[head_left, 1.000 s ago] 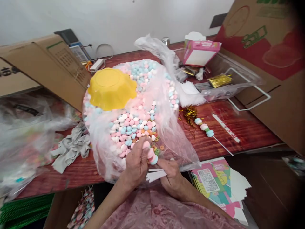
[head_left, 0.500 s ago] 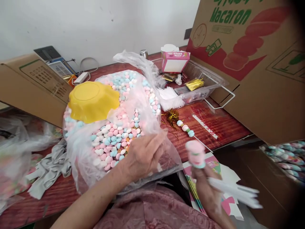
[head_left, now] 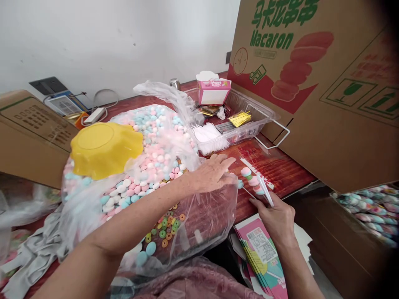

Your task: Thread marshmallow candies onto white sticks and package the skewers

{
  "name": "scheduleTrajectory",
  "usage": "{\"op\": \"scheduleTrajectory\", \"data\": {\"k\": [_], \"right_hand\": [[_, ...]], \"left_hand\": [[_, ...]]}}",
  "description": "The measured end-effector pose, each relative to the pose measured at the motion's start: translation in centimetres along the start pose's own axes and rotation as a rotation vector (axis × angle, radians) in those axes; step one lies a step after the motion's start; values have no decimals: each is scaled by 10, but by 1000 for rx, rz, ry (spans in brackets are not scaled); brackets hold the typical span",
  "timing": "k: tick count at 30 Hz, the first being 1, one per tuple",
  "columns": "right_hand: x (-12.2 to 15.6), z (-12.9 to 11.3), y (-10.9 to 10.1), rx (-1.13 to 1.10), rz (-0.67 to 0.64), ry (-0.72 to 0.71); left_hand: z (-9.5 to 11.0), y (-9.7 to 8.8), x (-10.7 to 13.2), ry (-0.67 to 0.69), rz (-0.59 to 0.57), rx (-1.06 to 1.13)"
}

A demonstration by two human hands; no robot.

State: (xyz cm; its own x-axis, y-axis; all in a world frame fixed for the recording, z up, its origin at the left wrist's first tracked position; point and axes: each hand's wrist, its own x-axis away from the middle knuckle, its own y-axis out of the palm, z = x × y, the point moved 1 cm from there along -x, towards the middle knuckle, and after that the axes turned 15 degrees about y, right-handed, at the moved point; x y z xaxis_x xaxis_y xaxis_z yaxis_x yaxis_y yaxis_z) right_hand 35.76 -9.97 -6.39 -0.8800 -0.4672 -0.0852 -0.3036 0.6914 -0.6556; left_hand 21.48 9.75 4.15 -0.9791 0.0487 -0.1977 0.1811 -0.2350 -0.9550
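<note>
My left hand (head_left: 212, 172) is stretched across the bag's edge with its fingers extended. It is above the table, close to a candy skewer whose blue candy (head_left: 240, 183) and thin stick show; the hand covers the rest. My right hand (head_left: 279, 216) grips a candy skewer (head_left: 253, 181) of pink, white and blue pieces with green between. The same hand holds a bundle of white sticks (head_left: 264, 191). Pastel candies (head_left: 134, 189) fill an open clear plastic bag (head_left: 215, 211). Small coloured rings (head_left: 168, 228) lie at its near side.
A yellow scalloped bowl (head_left: 106, 149) lies upside down on the candies. Behind stands a clear tray (head_left: 264, 110) with white strips, gold ties and a pink carton (head_left: 214, 92). A large cardboard box (head_left: 311, 137) is at the right. Printed packs (head_left: 262, 257) lie below my right hand.
My left hand has moved right and away from me, opening out from closed fingers. My right hand has brought its skewer and white sticks up to the table's edge. The view has shifted.
</note>
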Motion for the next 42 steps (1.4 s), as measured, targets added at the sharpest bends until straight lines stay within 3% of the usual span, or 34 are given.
{"op": "scheduleTrajectory", "data": {"k": [1,3,6,10,15,17,20,23,29,36,42], "right_hand": [[0,3,-1,-3,-3,16],[0,7,-3,-46,-11,54],[-2,10,-2,-141,-34,108],[-4,14,1,-191,-66,149],[-5,16,1,-215,-81,158],[-7,17,1,-224,-97,151],[-9,18,1,-237,-120,131],[-10,22,3,-261,-148,107],[-9,32,4,-339,-138,165],[-3,21,5,-414,-80,267],[-3,6,2,-636,-38,384]], "left_hand": [[0,-4,5,1,-26,-8],[-1,-3,16,7,-185,-15],[-1,13,29,76,-397,-60],[-6,35,34,217,-236,-225],[-35,51,18,175,55,-228],[-45,56,10,188,79,-162],[-50,61,-1,254,-10,-75],[-51,58,-6,257,-105,-84],[-63,42,9,64,-350,-334],[-51,39,4,-163,-354,-414],[-34,12,-4,-117,-352,-375]]}}
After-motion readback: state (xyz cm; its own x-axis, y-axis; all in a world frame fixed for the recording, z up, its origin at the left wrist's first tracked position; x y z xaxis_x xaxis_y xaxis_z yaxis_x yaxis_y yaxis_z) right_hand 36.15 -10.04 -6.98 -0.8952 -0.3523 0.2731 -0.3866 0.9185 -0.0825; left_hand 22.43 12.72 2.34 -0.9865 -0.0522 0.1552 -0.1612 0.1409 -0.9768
